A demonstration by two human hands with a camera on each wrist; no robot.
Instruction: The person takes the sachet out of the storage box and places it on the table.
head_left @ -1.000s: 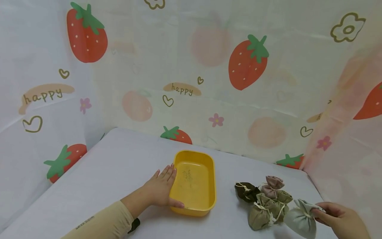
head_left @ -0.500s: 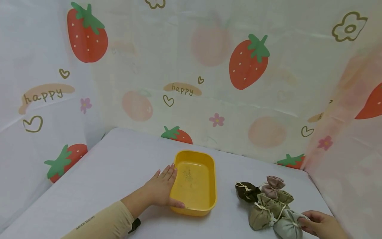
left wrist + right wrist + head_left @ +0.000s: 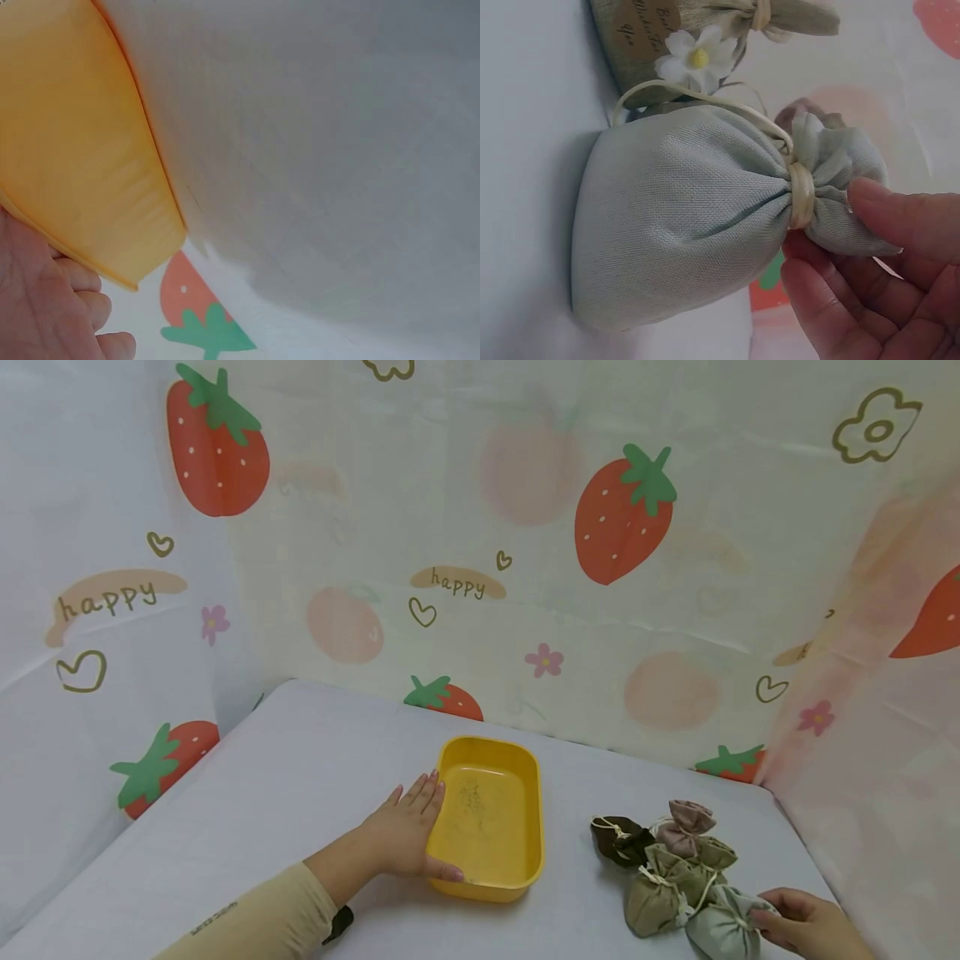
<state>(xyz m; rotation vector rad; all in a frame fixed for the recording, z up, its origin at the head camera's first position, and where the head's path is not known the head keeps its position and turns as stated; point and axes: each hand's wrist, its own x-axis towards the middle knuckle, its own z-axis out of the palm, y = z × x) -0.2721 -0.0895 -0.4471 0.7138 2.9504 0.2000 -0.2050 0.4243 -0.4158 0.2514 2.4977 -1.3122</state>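
Note:
My left hand (image 3: 405,832) rests with straight fingers along the left rim of a yellow plastic tray (image 3: 534,818), thumb over its near corner. In the left wrist view, that hand (image 3: 49,304) lies against the yellow wall (image 3: 82,142). With thumb and fingers my right hand (image 3: 813,920) pinches the gathered top of a pale grey-green drawstring pouch (image 3: 723,927). The right wrist view shows this pouch (image 3: 682,217) sitting on the table, a cream cord around its neck. Beside it stand olive pouches (image 3: 654,906), a mauve pouch (image 3: 684,828) and a dark brown pouch (image 3: 618,841).
A dark object (image 3: 340,925) peeks out from under the left sleeve (image 3: 262,914), mostly hidden. The white table (image 3: 322,743) ends at a strawberry-printed cloth wall (image 3: 450,485). An olive pouch (image 3: 637,60) with a white flower (image 3: 697,58) stands close to the held one.
My right hand has moved left and set the pale pouch down against the olive ones, where it stays over the last half second. The left hand and tray have stayed put.

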